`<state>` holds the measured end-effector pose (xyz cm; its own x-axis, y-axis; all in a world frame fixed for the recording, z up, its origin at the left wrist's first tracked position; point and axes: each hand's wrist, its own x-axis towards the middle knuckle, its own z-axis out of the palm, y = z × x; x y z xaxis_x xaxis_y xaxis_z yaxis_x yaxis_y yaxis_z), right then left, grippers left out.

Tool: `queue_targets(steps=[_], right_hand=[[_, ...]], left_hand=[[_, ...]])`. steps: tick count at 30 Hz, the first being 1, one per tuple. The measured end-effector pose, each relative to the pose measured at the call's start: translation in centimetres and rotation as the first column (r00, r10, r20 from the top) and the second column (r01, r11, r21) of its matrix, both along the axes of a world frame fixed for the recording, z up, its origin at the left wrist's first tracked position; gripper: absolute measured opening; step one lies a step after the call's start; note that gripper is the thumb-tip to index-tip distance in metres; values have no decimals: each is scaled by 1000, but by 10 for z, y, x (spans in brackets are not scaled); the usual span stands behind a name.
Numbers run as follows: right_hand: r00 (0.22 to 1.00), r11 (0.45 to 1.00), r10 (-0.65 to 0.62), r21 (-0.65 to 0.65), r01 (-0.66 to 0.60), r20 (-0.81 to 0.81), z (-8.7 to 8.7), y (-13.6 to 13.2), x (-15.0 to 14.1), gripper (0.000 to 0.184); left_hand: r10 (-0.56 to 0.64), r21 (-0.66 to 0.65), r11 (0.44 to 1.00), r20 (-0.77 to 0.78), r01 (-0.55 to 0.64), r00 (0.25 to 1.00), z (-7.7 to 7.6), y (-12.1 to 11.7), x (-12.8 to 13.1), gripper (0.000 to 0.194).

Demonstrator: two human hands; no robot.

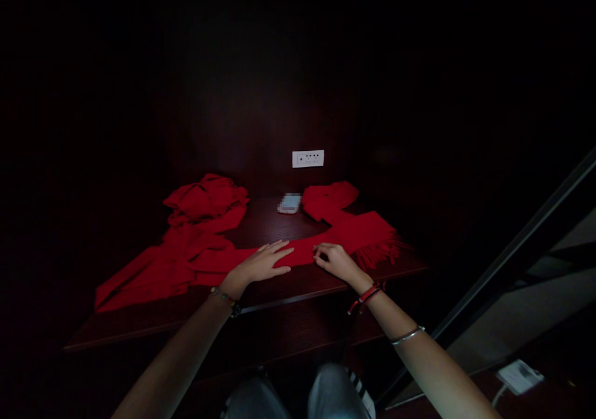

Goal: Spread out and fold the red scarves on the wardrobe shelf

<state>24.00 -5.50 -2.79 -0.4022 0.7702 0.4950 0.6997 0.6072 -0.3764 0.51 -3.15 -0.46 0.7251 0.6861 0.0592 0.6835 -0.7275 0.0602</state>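
Observation:
A long red scarf (186, 254) lies spread across a dark wooden table (288, 288), bunched up at the back left and ending in a fringe (379, 250) at the right. My left hand (261, 264) rests flat on the scarf near the table's front edge, fingers stretched out. My right hand (335, 261) sits just to its right, with its fingers curled and pinching the scarf's cloth. Both wrists wear bracelets.
A white socket plate (308, 158) is set in the dark back wall. A small pale object (289, 203) lies at the table's back, between the scarf's two heaps. A dark slanted rail (512, 245) runs at the right, with a white device (519, 377) on the floor below.

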Motion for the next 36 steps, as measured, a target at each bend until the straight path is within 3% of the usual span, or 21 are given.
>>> queue_targets(steps=[3,10,15,19,24,29,33,36], right_hand=[[1000,1000,-1,0,1,-4,-1,0,1,12],[1000,999,-25,20,25,1,-4,3,1,11],[999,999,-34,19,34,11,-4,5,0,12],[999,999,-32,28,31,4,-7,5,-1,18],[998,999,-38,40,36,49,-7,4,-3,26],[994,996,-50,73,43,93,-5,4,-4,32],[981,997,-81,9,81,178,-6,6,-4,37],[973,994,-78,-55,92,215,-7,8,-4,43]], left_hand=[[-40,103,994,57,33,998,4,1,-5,42],[-72,124,990,41,67,997,2,1,-17,55],[-97,-97,991,-25,94,995,1,-5,-34,69],[-112,-263,960,-33,99,993,8,-6,-44,47],[-69,-138,988,58,77,996,9,-6,-37,37],[81,102,990,112,-92,990,0,-9,-10,38],[215,36,976,29,-216,976,-9,-13,9,46],[158,-17,987,-59,-159,986,-14,-16,7,46]])
